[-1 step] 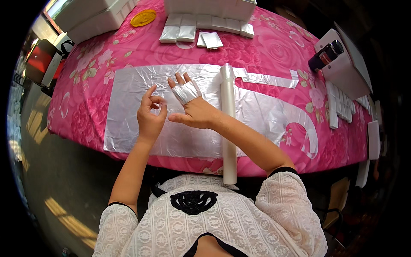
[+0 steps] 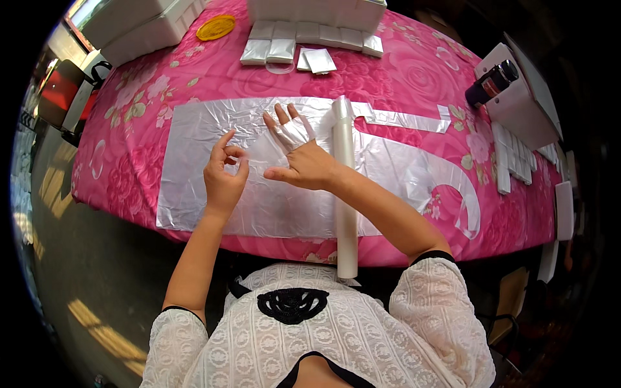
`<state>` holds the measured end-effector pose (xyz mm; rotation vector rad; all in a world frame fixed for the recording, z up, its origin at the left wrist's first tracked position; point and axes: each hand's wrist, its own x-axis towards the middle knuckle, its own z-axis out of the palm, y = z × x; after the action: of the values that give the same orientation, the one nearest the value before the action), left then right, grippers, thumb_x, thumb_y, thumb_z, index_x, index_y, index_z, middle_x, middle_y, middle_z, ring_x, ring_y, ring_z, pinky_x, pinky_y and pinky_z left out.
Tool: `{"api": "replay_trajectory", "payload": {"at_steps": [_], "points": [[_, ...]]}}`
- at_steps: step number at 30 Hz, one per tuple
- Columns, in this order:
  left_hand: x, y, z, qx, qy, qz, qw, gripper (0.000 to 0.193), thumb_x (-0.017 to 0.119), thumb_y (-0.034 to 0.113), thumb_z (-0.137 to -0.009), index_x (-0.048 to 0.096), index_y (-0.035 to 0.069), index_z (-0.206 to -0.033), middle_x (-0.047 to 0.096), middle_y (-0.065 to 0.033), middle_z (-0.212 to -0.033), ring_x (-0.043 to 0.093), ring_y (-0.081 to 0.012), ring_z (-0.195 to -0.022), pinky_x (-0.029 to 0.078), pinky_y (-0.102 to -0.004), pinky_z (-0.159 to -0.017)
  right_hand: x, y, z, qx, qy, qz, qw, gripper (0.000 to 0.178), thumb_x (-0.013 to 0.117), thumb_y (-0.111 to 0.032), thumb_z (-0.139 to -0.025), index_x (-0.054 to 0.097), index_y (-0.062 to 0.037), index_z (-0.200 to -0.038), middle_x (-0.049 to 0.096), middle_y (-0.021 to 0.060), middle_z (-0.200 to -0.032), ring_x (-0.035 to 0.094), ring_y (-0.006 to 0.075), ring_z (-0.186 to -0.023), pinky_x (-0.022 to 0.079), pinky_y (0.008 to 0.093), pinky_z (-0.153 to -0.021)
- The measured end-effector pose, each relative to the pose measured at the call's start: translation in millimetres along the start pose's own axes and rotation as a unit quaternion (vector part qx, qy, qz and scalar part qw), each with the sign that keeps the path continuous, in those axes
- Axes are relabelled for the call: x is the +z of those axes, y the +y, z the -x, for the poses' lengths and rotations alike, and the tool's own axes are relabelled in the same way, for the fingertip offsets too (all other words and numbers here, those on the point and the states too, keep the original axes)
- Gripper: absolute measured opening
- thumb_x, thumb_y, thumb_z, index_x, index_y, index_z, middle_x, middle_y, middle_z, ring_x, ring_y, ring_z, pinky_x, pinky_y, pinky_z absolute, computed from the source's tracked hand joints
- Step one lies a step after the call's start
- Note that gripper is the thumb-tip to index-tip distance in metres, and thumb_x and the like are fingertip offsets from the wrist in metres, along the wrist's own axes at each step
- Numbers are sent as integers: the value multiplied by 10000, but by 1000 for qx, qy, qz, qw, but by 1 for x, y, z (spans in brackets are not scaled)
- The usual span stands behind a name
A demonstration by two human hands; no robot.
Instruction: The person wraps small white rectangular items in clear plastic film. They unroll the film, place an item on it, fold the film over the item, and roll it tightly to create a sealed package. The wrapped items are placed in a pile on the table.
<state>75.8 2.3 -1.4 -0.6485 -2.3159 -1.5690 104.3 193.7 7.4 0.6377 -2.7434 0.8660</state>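
A strip of thin clear-white plastic film [image 2: 297, 132] is wound round the fingers of my right hand [image 2: 309, 166]. Those fingers point away from me and stay stretched out, with the thumb apart toward the left. My left hand [image 2: 225, 178] pinches the film's loose end between thumb and index finger, its other fingers raised. The film spans the gap between both hands. Beneath them a shiny white plastic apron [image 2: 194, 178] lies flat, its straps reaching right. A pale roll or tube [image 2: 347, 220] lies lengthwise across it and overhangs the table's near edge.
Small white folded packets [image 2: 281, 50] line the back before a white foam box [image 2: 317, 11]. A yellow ring-shaped item [image 2: 216, 27] lies at back left. On the right stand a dark bottle [image 2: 491, 84], a white box [image 2: 517, 107] and more packets [image 2: 513, 155]. Pink floral cloth [image 2: 129, 168] covers the table.
My right hand has shifted a little to the right, away from the left one. More film now stretches between the two hands. The left hand has barely moved.
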Motion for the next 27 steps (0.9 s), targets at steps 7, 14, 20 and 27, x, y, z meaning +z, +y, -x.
{"api": "replay_trajectory", "payload": {"at_steps": [7, 14, 20, 27], "points": [[-60, -38, -4, 129, -166, -158, 965, 428, 629, -21, -628, 603, 81, -1042, 628, -52, -832, 560, -237, -925, 440, -344, -814, -147, 143, 98, 206, 59, 286, 934, 865, 415, -652, -800, 201, -63, -1396, 117, 223, -1443, 74, 371, -1340, 86, 445, -1077], [-88, -57, -6, 138, -219, -174, 950, 366, 638, 31, -590, 632, 49, -956, 614, -102, -900, 525, -293, -1009, 426, -370, -869, -298, 190, 185, 389, 592, -327, 625, 534, 464, -409, -877, 459, 32, -1180, 535, 178, -1160, 514, 246, -1084, 398, 355, -907], [-133, -47, -4, 163, -297, -227, 913, 414, 580, 22, -574, 594, 23, -988, 574, -136, -998, 507, -308, -1022, 411, -377, -896, -203, 99, 159, 317, 283, -207, 881, 361, 502, -248, -906, 486, -32, -1194, 572, 99, -1119, 553, 173, -1012, 415, 294, -886], [-198, -74, 14, 78, -115, -239, 961, 382, 499, -3, -671, 577, 9, -1045, 584, -143, -1036, 525, -294, -1020, 394, -351, -915, -65, 0, 149, 36, -117, 104, 987, 598, 483, -398, -852, 374, -28, -1309, 287, 165, -1403, 245, 323, -1307, 210, 424, -1067]]}}
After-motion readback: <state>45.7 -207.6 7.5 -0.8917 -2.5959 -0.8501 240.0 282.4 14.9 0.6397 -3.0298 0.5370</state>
